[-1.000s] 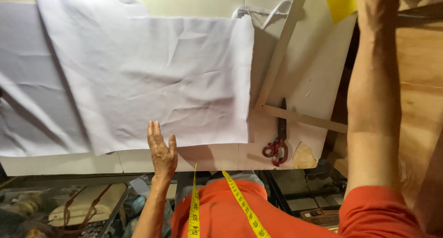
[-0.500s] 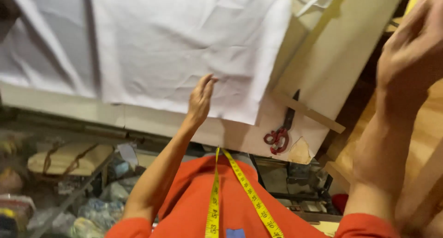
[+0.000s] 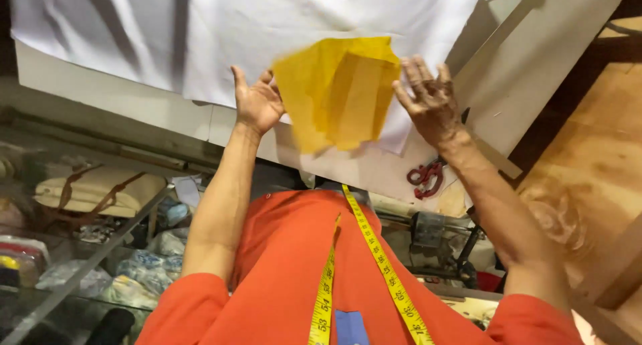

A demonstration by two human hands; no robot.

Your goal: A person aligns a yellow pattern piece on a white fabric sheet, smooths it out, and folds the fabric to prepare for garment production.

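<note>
In the head view, a yellow sheet, thin and creased and blurred with motion, sits between the person's two raised hands, in front of the near edge of the white fabric that is spread over the pale table. The left hand is open with fingers spread, and its fingertips meet the left edge of the yellow sheet; whether it actually pinches the sheet cannot be told. The right hand is also open, fingers splayed wide, its back turned to the camera, just beside the right edge of the yellow sheet; any touch is hidden by blur. Measured from the yellow sheet, the white fabric lies behind and spreads far to the left, with folds and shadows across it. Below and to the right of the yellow sheet, red-handled scissors lie on the table, near the right forearm. A long wooden ruler runs slantwise to the upper right of the sheet. Directly below the sheet, toward the camera, a yellow measuring tape hangs in two strands over the person's orange shirt. Lower left of the sheet, under the table edge, a cluttered shelf holds bags and packets.
</note>
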